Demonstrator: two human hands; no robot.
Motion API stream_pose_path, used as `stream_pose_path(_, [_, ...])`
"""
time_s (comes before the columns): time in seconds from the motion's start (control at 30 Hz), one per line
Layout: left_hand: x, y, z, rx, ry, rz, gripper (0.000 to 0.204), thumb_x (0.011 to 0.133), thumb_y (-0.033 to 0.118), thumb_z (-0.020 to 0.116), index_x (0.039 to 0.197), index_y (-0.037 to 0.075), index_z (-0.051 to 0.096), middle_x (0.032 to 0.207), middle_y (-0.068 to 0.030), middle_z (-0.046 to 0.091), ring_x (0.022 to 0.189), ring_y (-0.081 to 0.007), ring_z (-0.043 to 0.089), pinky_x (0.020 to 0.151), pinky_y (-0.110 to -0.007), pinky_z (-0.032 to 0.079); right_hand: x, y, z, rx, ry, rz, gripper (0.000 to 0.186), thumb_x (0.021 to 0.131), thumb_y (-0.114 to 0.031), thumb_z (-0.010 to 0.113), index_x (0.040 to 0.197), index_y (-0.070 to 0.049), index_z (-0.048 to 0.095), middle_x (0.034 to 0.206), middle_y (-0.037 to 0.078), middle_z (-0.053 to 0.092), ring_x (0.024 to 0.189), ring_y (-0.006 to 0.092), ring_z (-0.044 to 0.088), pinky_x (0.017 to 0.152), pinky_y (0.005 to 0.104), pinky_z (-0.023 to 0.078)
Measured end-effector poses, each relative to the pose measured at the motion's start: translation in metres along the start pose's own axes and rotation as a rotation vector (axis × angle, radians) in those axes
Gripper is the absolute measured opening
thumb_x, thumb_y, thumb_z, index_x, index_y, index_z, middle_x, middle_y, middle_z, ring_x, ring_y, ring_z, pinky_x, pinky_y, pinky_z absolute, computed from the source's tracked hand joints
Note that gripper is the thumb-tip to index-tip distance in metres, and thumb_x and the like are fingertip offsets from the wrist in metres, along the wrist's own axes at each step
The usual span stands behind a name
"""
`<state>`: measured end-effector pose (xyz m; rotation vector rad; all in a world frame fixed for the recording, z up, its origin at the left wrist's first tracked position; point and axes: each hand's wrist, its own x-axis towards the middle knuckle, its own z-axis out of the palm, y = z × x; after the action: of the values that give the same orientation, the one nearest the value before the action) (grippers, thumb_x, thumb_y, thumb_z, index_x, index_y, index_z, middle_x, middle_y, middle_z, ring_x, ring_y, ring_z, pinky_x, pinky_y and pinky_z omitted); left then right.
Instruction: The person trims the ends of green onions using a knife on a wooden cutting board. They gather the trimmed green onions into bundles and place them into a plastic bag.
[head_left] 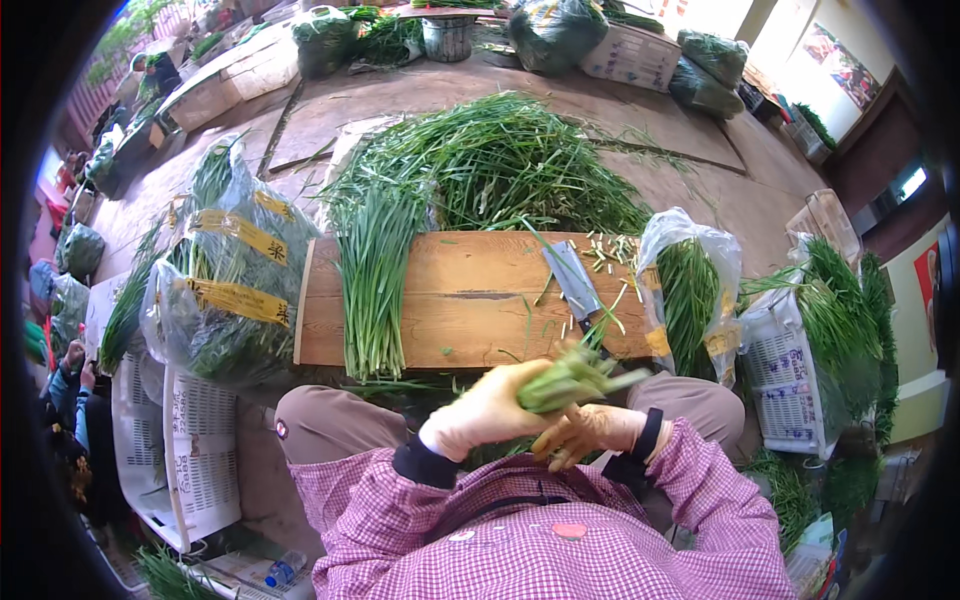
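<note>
Fingers of the left hand [480, 408] are gripping a motion-blurred bunch of pale-green stalks [556, 387] at the brown rectangular wooden tabletop [450, 332]'s near edge, while the right hand [592, 430] is hovering beside them, its hold unclear, and slackening pressure could be scattering stalks.

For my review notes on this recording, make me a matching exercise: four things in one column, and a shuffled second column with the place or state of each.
Things:
1. knife
2. left hand
3. large tangled heap of greens
4. neat bundle of green stalks

Places and states:
A. lying beyond the far edge of the wooden board
B. gripping a blurred green bunch
C. laid across the left part of the board
D. lying on the right half of the board

Pairs: 1-D, 2-B, 3-A, 4-C
</note>
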<state>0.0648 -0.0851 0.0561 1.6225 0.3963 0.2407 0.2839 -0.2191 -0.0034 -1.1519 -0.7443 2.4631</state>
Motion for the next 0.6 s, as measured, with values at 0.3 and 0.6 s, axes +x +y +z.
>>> stream_pose_path(0.3, [0.020, 0.066, 0.070, 0.774, -0.109, 0.605, 0.041, 0.067, 0.018, 0.076, 0.103, 0.011, 0.060, 0.092, -0.0059, 0.065, 0.095, -0.0278, 0.066, 0.088, -0.042, 0.050, 0.018, -0.037, 0.036, 0.629, -0.373, -0.536, 0.106, 0.089, -0.082, 0.040, 0.155, 0.001, 0.033, 0.146, 0.028, 0.052, 0.128, 0.0361, 0.059, 0.108, 0.0518, 0.048])
stream_pose_path(0.6, [0.012, 0.032, 0.048, 1.207, 0.180, 0.724, 0.069, 0.080, 0.017, 0.059, 0.148, 0.022, 0.050, 0.146, -0.0036, 0.052, 0.140, -0.0259, 0.045, 0.119, -0.047, 0.034, -0.011, -0.115, 0.009, 0.229, 0.123, -0.619, 0.047, 0.094, -0.026, 0.076, 0.134, -0.009, 0.057, 0.106, 0.006, 0.071, 0.090, 0.0175, 0.070, 0.075, 0.0310, 0.059])
